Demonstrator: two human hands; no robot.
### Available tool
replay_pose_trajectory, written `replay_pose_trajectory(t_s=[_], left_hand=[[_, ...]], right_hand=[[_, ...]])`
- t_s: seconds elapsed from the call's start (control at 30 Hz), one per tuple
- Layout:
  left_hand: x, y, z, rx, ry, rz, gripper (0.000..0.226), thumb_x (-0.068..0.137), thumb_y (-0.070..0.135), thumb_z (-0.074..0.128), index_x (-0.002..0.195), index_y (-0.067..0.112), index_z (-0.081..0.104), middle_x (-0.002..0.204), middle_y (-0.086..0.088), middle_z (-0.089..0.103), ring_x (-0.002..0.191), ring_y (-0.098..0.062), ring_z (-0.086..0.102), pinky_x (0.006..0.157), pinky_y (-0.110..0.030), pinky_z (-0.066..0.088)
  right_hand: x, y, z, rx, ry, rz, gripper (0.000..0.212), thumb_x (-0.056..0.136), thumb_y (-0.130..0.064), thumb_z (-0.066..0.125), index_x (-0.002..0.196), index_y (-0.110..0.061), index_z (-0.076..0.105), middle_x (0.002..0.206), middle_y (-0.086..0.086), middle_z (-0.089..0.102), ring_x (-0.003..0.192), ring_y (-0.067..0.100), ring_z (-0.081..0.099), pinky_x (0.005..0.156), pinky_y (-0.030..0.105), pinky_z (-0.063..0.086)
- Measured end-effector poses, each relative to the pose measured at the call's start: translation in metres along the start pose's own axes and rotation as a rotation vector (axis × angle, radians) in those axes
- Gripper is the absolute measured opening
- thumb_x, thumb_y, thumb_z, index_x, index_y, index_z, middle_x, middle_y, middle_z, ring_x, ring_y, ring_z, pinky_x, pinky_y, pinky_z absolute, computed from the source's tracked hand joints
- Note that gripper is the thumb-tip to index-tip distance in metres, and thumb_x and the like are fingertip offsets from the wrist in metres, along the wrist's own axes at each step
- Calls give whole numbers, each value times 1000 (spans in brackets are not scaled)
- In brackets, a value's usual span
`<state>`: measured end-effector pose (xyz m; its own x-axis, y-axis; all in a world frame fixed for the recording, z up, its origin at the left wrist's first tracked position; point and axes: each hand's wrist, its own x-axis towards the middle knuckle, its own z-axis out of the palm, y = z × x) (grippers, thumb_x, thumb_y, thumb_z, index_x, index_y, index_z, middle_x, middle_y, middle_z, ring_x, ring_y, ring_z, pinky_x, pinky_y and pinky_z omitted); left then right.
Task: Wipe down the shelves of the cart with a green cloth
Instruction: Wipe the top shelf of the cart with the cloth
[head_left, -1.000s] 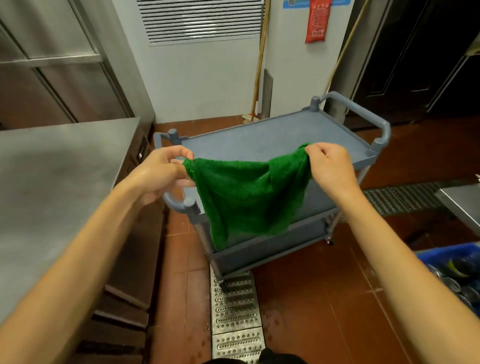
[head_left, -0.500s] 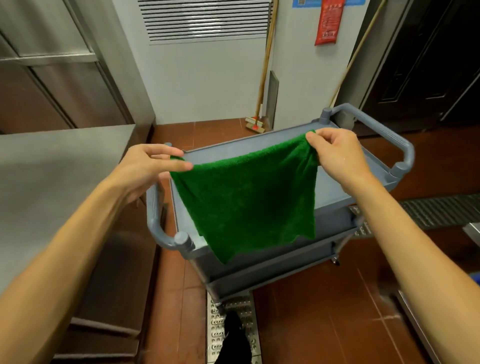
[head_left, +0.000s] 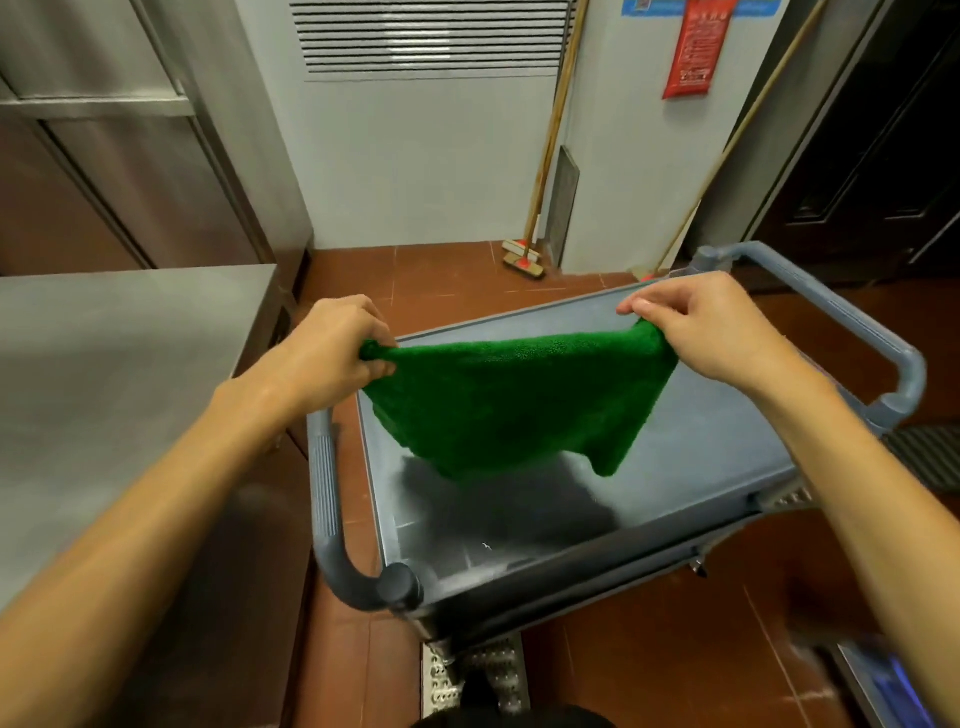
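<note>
Lowered over the cart (head_left: 701, 467), left hand (head_left: 337, 348) and right hand (head_left: 711, 322) pinch the plush green cloth (head_left: 519, 400).

No words or numbers can be read. A red sign (head_left: 693, 49) is hung on the white wall (head_left: 441, 166) at the top right. Small lines of writing are seen on the sign, but they are too small and blurred to be read. A blue label (head_left: 647, 6) is stuck on the same wall, behind the top of the red sign. Most of the label is cut off by the top edge, and nothing on it can be made out.
</note>
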<state>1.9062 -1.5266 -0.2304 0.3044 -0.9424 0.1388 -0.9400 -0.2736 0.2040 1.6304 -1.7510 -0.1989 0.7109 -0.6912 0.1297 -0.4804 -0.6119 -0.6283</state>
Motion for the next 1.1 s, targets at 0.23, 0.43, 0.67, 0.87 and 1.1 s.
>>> replay_pose_trajectory(t_s=[0.23,0.43,0.67,0.87,1.1], left_hand=[[14,-43,3,80,65,-39,24,87,45,67,103,28,72,91,11,64,92,-20,44,72,-43,49],[28,-63,-5,102,102,-72,50,71,70,61,90,25,72,73,8,60,81,-16,47,60,-30,38],[51,-81,-26,131,201,-110,50,68,62,67,88,17,73,71,5,55,72,-23,57,59,-34,45],[80,-90,-66,207,376,-138,42,73,54,71,93,16,73,83,-4,66,76,-27,58,65,-44,52],[91,-101,-28,264,482,-226,21,83,32,75,98,18,71,92,-4,65,86,-28,59,65,-41,51]], right_hand=[[48,-12,-2,-135,-345,123,47,61,-60,80,89,-23,77,87,-2,72,84,18,65,71,38,54],[92,-7,14,-294,-335,61,37,68,-44,83,92,-17,76,82,-6,64,82,14,58,64,31,42],[155,-20,17,-226,-192,-89,26,76,-41,79,80,-17,72,72,0,63,68,14,53,54,30,39],[217,-31,10,-110,12,-209,33,76,-38,80,88,-7,75,76,12,67,67,20,59,53,28,45],[242,1,58,-170,193,-320,22,81,-22,73,99,-10,76,92,18,66,91,32,58,74,31,38]])
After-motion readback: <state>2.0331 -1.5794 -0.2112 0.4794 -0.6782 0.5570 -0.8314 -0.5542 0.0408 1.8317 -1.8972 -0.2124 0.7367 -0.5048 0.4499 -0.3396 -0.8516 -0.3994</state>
